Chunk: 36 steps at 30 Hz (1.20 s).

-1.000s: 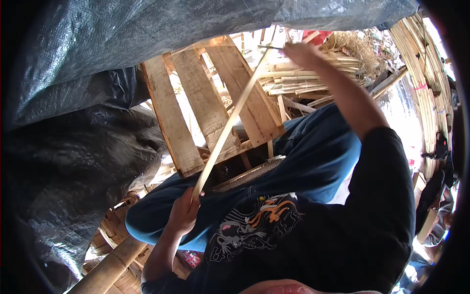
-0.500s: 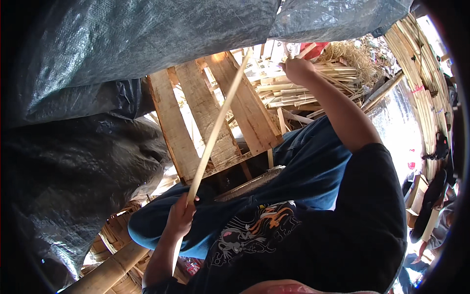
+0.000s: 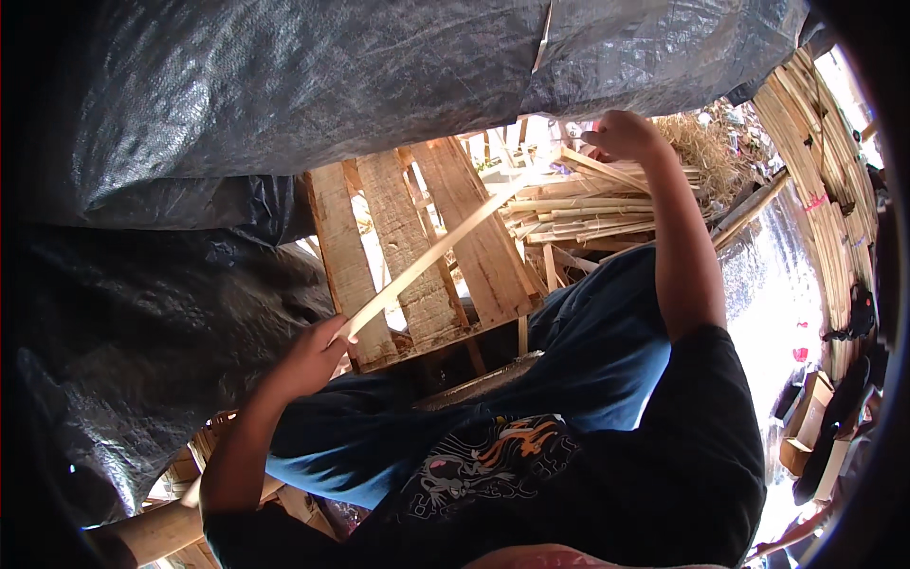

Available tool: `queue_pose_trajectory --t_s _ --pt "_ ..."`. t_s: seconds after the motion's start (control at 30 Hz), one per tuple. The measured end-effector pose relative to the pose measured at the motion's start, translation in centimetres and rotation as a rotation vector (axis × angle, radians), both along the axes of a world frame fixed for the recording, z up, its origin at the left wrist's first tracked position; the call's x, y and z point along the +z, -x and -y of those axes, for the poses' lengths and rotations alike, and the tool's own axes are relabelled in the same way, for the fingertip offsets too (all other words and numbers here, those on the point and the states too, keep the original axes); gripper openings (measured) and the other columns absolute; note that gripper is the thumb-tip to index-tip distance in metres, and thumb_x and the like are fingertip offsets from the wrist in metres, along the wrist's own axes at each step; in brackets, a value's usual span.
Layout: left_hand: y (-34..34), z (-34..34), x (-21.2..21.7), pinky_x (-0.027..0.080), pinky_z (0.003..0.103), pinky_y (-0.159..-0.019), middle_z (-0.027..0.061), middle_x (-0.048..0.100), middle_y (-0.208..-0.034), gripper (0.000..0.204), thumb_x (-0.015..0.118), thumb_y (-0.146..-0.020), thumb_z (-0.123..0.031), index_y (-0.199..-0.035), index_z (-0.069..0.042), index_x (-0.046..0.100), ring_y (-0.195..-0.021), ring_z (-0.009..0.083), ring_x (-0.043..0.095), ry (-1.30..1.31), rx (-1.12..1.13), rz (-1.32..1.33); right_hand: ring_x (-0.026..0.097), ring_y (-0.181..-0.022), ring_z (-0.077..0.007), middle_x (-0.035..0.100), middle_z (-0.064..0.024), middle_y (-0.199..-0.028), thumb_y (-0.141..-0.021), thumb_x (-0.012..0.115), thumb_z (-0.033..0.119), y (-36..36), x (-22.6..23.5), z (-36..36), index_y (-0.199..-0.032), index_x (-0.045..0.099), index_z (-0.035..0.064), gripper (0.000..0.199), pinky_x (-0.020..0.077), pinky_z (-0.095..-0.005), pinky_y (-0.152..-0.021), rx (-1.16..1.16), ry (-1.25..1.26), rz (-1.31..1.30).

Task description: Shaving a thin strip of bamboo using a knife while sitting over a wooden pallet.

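Observation:
My left hand (image 3: 315,360) is closed round the near end of a long pale bamboo strip (image 3: 431,254). The strip slants up and to the right across a slatted wooden stand (image 3: 455,209), its far end lost in glare. Beyond the stand, my right hand (image 3: 624,137) is closed, held high beside that far end. What its fingers grip is too small and bright to make out.
Dark plastic sheeting (image 3: 332,76) hangs low over the far side and left. Split bamboo (image 3: 588,216) lies piled behind the stand, with straw-like fibre (image 3: 706,147) beside it. Long strips (image 3: 820,161) stand at the right, above an open cardboard box (image 3: 806,427).
My left hand has moved up and left with the strip's near end, so the strip lies flatter. My right hand has shifted to the right.

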<state>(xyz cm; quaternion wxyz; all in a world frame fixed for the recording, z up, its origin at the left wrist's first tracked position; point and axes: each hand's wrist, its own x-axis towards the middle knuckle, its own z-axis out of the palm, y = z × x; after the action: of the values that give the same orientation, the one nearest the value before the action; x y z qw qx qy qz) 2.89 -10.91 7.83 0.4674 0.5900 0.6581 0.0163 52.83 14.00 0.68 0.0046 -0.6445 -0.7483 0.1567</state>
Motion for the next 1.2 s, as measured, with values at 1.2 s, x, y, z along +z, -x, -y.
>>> queue_pose_trajectory --t_s 1.2 --pt "0.5 -8.5 -12.8 0.046 0.043 -0.096 0.0175 0.044 -0.135 0.049 0.066 -0.075 -0.017 -0.121 -0.005 0.057 -0.125 0.0338 0.045 -0.670 -0.709 -0.262 0.037 -0.058 -0.0209 0.046 -0.0143 -0.060 -0.093 0.060 0.023 9.5 8.7 6.1 -0.081 0.054 -0.0026 0.029 0.0354 -0.0383 -0.055 0.114 -0.659 -0.174"
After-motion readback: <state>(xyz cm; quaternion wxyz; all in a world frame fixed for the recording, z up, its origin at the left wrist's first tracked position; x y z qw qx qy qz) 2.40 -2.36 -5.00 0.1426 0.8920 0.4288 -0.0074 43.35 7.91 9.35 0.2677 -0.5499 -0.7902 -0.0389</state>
